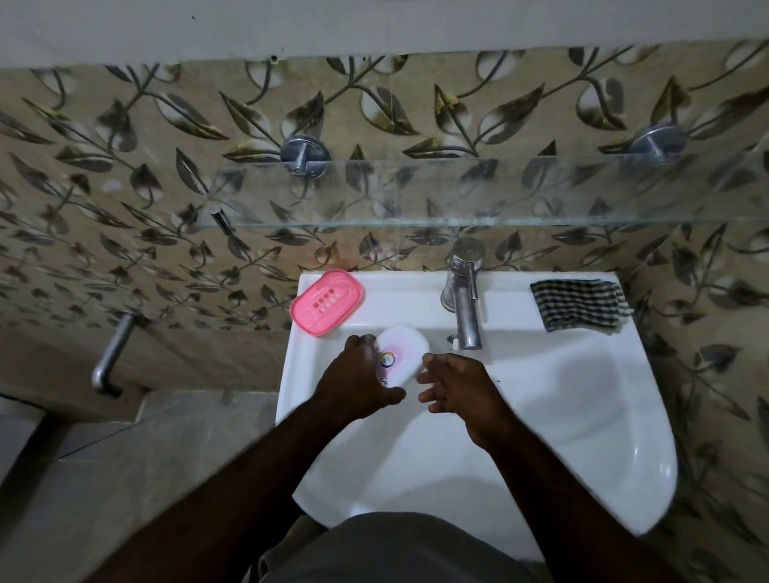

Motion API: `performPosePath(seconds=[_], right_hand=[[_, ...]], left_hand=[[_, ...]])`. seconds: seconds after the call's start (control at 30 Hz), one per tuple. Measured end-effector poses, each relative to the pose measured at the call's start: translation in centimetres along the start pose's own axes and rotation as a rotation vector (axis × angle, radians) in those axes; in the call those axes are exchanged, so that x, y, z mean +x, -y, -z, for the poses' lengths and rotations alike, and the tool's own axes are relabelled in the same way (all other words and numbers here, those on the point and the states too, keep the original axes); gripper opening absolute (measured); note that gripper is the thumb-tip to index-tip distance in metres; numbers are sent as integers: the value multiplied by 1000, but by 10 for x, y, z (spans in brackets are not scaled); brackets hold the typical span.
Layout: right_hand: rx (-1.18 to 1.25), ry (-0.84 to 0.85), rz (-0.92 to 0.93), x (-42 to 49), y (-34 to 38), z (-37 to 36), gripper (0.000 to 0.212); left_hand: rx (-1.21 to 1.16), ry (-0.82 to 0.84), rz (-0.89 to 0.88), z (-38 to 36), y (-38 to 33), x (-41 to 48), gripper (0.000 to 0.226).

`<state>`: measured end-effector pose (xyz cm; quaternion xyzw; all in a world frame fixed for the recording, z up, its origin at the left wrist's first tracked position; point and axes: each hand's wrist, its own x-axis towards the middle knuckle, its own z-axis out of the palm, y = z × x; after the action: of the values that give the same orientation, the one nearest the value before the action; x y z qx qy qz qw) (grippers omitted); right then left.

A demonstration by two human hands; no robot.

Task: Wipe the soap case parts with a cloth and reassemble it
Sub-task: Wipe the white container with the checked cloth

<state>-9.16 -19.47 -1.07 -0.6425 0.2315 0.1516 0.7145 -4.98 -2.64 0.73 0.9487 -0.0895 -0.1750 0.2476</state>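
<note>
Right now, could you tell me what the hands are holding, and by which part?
The left hand grips the white soap case lid by its left edge. The right hand is open beside it, holding nothing.

Glossy white ceramic basin (pixel 566 431), shiny metal tap (pixel 463 303), pink plastic tray (pixel 327 302), checked woven cloth (pixel 578 304)

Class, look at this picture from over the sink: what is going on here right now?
A person stands at a white sink. The left hand holds the white soap case lid at the basin's back edge, while the right hand hovers open beside it. The pink soap tray lies apart on the sink's back left corner. The checked cloth sits folded on the back right corner, right of the tap, not yet picked up.
</note>
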Motion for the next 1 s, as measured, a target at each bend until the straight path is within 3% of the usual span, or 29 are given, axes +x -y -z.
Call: performPosePath(seconds=[0.1,0.27,0.4,0.5,0.6,0.7,0.87,1.0], right_hand=[[55,-101,48,-2,-1,1,14],[98,-203,95,-6,-4,10,11],[79,-223,95,-9,-9,19,14],[38,-225,79,-11,-11,23,13],[38,-242,54,-11,-13,27,8],[66,-254,41,-9,-16,31,10],[84,-325,67,-3,-14,40,14],[87,-452,121,15,-12,59,15]], left_hand=[[-103,-92,-34,0,-4,-1,92],[-218,-154,-256,0,-20,-1,100],[-140,-131,-346,-8,-32,1,95],[-38,-45,-301,-19,-32,1,89],[-78,-142,-305,-20,-33,2,88],[5,-27,-271,-18,-33,7,88],[-196,-51,-216,-18,-34,8,105],[-396,27,-46,-19,-32,11,110]])
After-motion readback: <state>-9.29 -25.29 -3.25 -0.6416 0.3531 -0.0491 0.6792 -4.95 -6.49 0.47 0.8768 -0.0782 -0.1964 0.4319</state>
